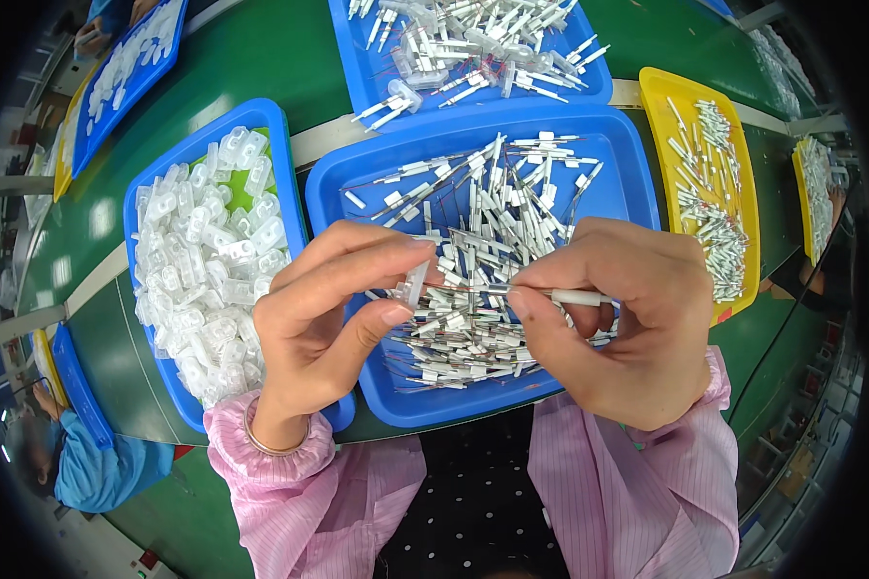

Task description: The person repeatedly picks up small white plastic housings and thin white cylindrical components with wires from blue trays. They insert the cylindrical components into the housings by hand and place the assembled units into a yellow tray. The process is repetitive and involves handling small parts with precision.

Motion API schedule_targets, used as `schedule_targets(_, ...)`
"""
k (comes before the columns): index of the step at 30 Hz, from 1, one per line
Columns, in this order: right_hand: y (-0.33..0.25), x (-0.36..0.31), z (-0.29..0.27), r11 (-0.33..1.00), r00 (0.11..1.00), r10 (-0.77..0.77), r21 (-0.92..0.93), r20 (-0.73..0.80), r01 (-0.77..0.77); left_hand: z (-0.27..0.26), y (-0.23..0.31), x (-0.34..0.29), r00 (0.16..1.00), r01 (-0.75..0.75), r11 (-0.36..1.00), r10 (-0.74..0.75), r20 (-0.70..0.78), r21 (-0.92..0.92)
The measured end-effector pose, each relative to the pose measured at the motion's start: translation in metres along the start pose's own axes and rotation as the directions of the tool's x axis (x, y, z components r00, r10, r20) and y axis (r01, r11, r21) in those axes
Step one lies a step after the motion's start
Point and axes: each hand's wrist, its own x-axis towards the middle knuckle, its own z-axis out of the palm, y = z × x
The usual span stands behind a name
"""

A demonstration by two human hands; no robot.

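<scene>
My left hand (323, 318) pinches a small clear plastic housing (415, 286) between thumb and index finger. In my right hand (637, 318), thumb and fingers close on a thin wired part with a white sleeve (577, 297). Its thin leads point left and reach to the housing; whether they enter it I cannot tell. Both hands are held over a blue tray (620, 159) heaped with similar white-sleeved wired parts. To the left, another blue tray (282, 135) holds a pile of clear plastic housings (198, 261).
Beyond the middle tray, a third blue tray (343, 58) holds housings joined with wired parts. A yellow tray (751, 227) of thin white parts stands at the right. All rest on a green table (227, 63). A co-worker in a blue sleeve (116, 473) is at the lower left.
</scene>
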Motion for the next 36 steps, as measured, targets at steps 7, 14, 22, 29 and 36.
schedule_targets(7,-0.001,0.004,-0.002,0.992,0.992,-0.123,0.021,0.018,0.123,-0.002,-0.003,0.001,0.999,0.001,0.998,0.001,0.034,-0.055)
schedule_targets(14,0.008,-0.005,0.003,0.981,0.984,-0.178,-0.078,-0.010,0.177,0.002,-0.002,-0.002,0.996,0.072,0.965,-0.081,-0.024,-0.252)
schedule_targets(22,-0.002,0.000,0.001,0.980,0.985,-0.170,-0.105,0.001,0.169,-0.001,-0.002,-0.003,1.000,0.019,0.992,-0.019,0.001,-0.123)
schedule_targets(29,-0.001,0.001,0.002,0.973,0.981,-0.192,-0.132,-0.031,0.187,0.001,-0.001,-0.004,0.999,0.034,0.981,-0.037,-0.015,-0.191)
schedule_targets(36,-0.004,0.000,0.006,0.966,0.971,-0.238,-0.111,-0.015,0.235,0.002,-0.001,-0.003,1.000,0.014,0.985,-0.013,0.005,-0.170)
